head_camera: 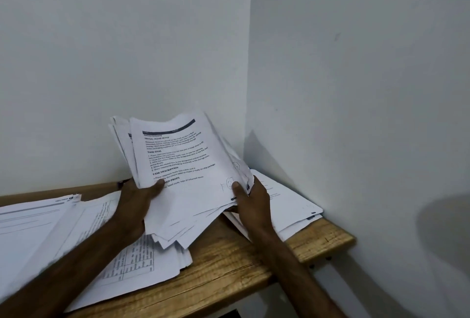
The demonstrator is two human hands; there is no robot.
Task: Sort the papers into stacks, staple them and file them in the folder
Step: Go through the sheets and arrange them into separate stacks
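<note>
A thick, loose bundle of printed papers (185, 165) stands tilted above the wooden table (229, 264), its top sheet showing headed text. My left hand (138, 198) grips the bundle's left edge with the thumb on the front sheet. My right hand (250, 200) grips its lower right corner, thumb on top. Another stack of papers (287, 206) lies flat in the table's right corner by the wall. More sheets with tables printed on them (132, 264) lie spread under my left forearm, and further papers (33, 221) cover the table's left side.
The table sits in a corner of two white walls (356, 89); its right end (348, 239) stops short of the wall. A dark pen-like object (123, 182) lies at the table's back edge behind my left hand.
</note>
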